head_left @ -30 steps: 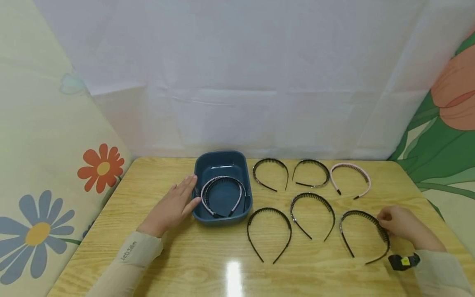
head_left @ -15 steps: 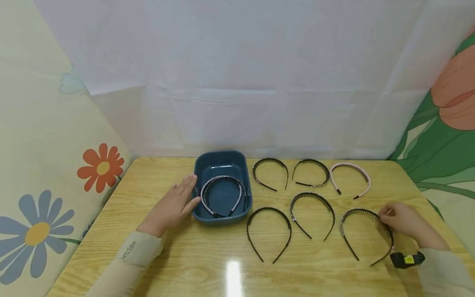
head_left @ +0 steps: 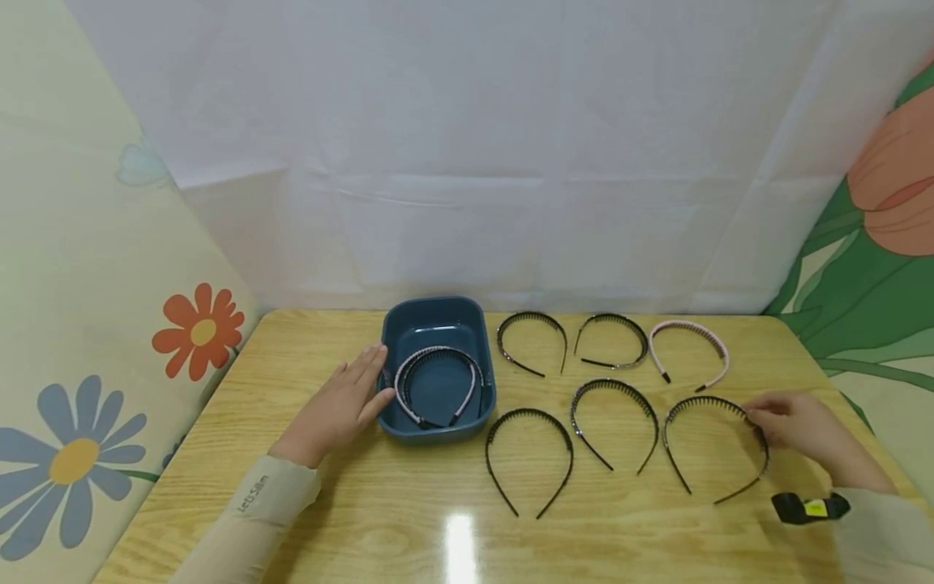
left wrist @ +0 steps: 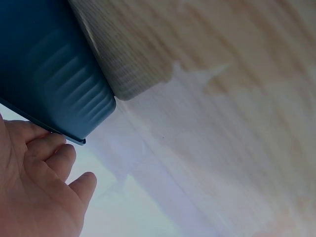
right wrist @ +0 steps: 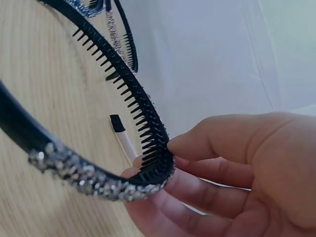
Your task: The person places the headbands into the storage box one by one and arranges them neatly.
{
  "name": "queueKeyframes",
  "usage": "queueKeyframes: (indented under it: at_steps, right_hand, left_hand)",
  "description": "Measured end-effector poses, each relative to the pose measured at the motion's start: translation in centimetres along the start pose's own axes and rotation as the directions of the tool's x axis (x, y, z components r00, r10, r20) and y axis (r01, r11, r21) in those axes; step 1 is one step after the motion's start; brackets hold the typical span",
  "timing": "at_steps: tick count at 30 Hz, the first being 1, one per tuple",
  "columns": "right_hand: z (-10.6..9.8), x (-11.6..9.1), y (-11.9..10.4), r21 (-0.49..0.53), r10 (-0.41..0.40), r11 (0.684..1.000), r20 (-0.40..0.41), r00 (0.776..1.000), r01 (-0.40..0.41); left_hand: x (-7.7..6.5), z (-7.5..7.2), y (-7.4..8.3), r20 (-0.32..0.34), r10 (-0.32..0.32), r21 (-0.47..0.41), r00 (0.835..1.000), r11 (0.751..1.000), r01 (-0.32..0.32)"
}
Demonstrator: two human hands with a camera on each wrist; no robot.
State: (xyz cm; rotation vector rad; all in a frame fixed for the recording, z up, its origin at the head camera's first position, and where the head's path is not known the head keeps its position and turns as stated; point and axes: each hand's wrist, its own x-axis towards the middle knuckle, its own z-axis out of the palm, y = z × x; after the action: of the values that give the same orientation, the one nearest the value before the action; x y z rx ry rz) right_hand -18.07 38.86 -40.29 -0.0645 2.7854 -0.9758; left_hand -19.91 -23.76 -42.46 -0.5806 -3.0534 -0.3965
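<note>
With thumb and fingers, my right hand pinches the upper right of a black toothed headband. Silver rhinestones run along its outer face in the right wrist view, and its two ends point toward me. My left hand rests against the left side of a dark blue plastic basin, fingers laid along the rim and thumb at the near part. In the left wrist view its fingertips touch the rim of the basin. Inside the basin lie nested headbands, one of them pale and glittery.
Right of the basin, a plain black headband and a rhinestone headband lie in the near row. Behind are two dark headbands and a pink headband. A white cloth hangs behind the wooden table.
My right hand has moved slightly away from me and right, shifting the pinched headband up the table. The left hand and basin stay where they were.
</note>
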Motion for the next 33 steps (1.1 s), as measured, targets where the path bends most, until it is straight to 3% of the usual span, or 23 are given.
queueKeyframes:
  at_steps: [10, 24, 33]
  right_hand:
    - [0.1, -0.2, -0.5, 0.147, 0.015, 0.989, -0.062, 0.998, -0.006]
    - [0.2, 0.3, -1.7, 0.223, 0.043, 0.975, -0.201, 0.979, 0.003]
    - [0.6, 0.8, -2.9, 0.344, 0.041, 0.938, -0.208, 0.977, 0.034]
  left_hand:
    - [-0.1, 0.0, 0.0, -0.005, 0.000, 0.002, 1.000, 1.000, 0.000]
    - [0.0, 0.0, 0.0, -0.007, 0.005, 0.002, 1.000, 1.000, -0.005]
    - [-0.1, 0.0, 0.0, -0.010, 0.007, 0.004, 1.000, 1.000, -0.007]
